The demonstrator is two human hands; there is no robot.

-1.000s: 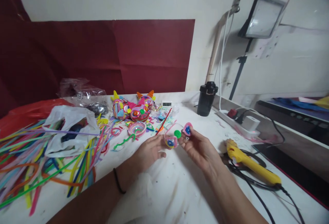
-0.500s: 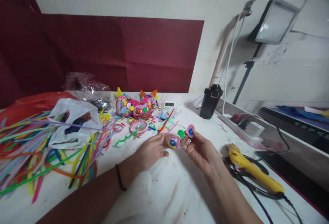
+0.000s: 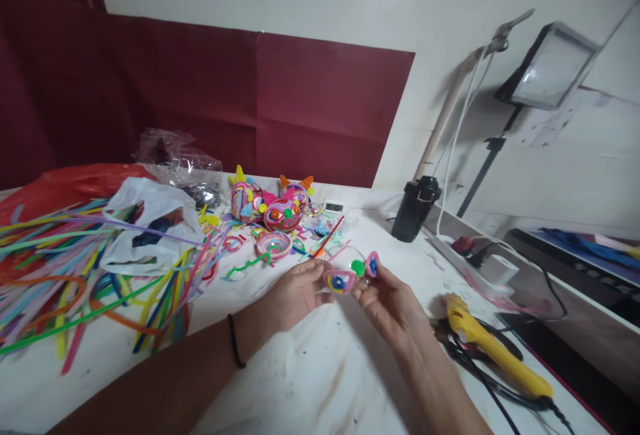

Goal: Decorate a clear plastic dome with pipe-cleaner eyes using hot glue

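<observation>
A clear plastic ball [image 3: 347, 256] is held up between my hands over the table. On its near side is a pink-rimmed pipe-cleaner eye [image 3: 340, 281] with a blue middle, and a round green pipe-cleaner coil [image 3: 358, 268] sits beside it. My left hand [image 3: 303, 288] grips the ball's left side, thumb below and fingers behind. With thumb and fingertips, my right hand [image 3: 393, 302] pinches a second pink-and-blue eye piece [image 3: 373, 264] at the ball's right side. I cannot tell whether this piece is fixed to the ball.
Finished pipe-cleaner animal heads [image 3: 283, 212] and a coiled pink bowl shape [image 3: 274, 246] stand behind. Loose pipe cleaners [image 3: 65, 275] and a white plastic bag [image 3: 150, 255] spread leftward. To the right are a yellow glue gun [image 3: 495, 348] with cables, a black cup [image 3: 416, 208] and a power strip [image 3: 450, 248].
The eye piece in my right hand has come slightly closer to the green coil and turned more edge-on. My head view has shifted and tilted; both hands keep their hold.
</observation>
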